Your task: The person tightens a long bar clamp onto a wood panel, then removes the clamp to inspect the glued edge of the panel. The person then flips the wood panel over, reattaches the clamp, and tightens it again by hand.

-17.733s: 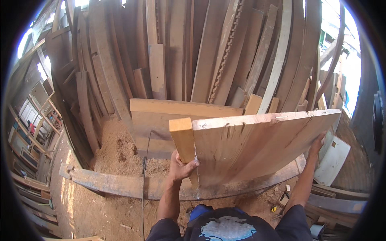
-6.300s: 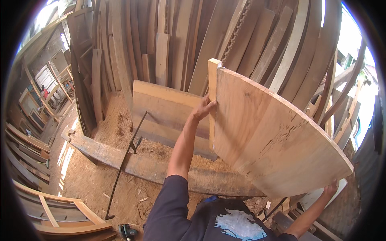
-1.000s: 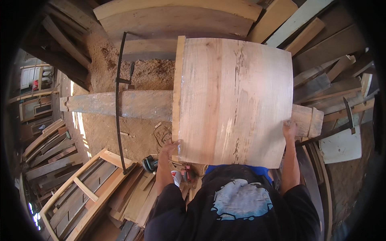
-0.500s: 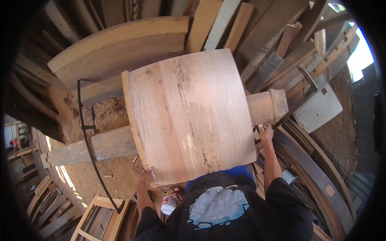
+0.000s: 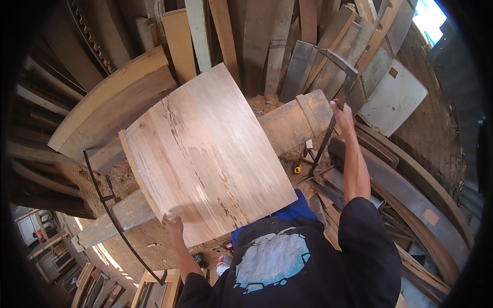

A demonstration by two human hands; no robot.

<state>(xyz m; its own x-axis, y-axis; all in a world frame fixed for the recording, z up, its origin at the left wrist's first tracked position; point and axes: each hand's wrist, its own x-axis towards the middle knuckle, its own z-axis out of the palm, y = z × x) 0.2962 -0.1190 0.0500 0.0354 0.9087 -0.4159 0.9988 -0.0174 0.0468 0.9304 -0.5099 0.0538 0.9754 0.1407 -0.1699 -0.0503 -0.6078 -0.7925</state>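
- Pale wood lies against my left hand [image 5: 173, 229], near the lower left corner of the wide wooden panel [image 5: 210, 154]; those fingers are bent at the edge, though I cannot tell whether they pinch it or merely rest there.
- My right hand [image 5: 344, 114] is out past the panel, well apart from it; its fingers are curled around a dark bar clamp [image 5: 323, 145], which slants beside the end of the bench beam [image 5: 290, 123].
- The panel lies flat across that thick, worn beam, turned at an angle to me; a yellowish strip [image 5: 136, 169] runs along its left edge, and its near side comes up to my black shirt [image 5: 370, 241] and the blue cloth [image 5: 298, 209] at my waist.
- A small yellow tape measure [image 5: 297, 168] sits between the panel and the clamp I hold; on the left, a second clamp [image 5: 103, 199] slants beside the sawdust [image 5: 120, 179].
- Farther out, a whitish board [image 5: 395, 100] with a square hole lies to my right; long planks [image 5: 259, 41] stand crowded beyond the beam.
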